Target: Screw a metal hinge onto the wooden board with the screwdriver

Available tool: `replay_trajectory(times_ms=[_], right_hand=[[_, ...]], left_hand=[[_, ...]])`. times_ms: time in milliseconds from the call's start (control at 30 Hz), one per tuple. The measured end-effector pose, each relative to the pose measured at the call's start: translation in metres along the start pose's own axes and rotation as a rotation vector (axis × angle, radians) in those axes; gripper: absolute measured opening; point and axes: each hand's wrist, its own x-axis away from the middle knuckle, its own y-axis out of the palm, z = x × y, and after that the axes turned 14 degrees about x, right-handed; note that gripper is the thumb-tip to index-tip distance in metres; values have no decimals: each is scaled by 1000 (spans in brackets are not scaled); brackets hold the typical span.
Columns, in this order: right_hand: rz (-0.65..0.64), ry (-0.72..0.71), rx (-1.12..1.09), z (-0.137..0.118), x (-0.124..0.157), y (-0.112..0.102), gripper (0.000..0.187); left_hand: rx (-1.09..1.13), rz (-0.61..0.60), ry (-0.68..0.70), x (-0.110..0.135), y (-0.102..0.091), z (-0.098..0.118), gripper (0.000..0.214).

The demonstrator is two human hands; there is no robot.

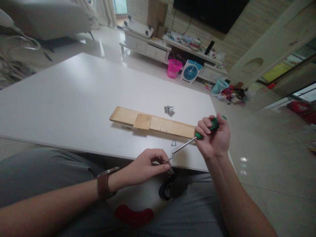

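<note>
My right hand [214, 137] is closed round the green handle of a screwdriver [206, 130]. Its metal shaft slants down and left to a small metal hinge [170, 166] at the near edge of the white table [74, 98]. My left hand [148, 164], with a brown watch on its wrist, pinches that hinge between thumb and fingers. Just beyond lies a long wooden board [158, 124] with a smaller square wooden piece [142, 121] on top of it. A tiny metal part [173, 143] rests on the table by the board.
A few spare hinges [169, 110] lie past the board. Beyond the table are a low TV cabinet [153, 49], a pink basket [174, 68], a small blue fan [191, 71], a teal basket [219, 86] and clutter on the floor. My lap is below the table's edge.
</note>
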Motion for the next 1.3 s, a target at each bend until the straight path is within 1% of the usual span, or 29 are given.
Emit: replay_trajectory(times_ms=[100, 267, 600, 867, 1300], right_hand=[[-8, 3, -13, 1, 1, 0, 28], [-18, 11, -16, 1, 0, -2, 27], [-38, 15, 44, 3, 2, 0, 31], [-48, 12, 83, 3, 1, 0, 32], [-22, 7, 98, 7, 3, 3, 30]], left_hand=[[9, 41, -4, -1, -1, -1, 20], [4, 63, 12, -2, -1, 0, 21], [-36, 33, 4, -2, -2, 0, 17], [-60, 8, 2, -1, -2, 2, 19], [-84, 70, -6, -3, -2, 0, 19]])
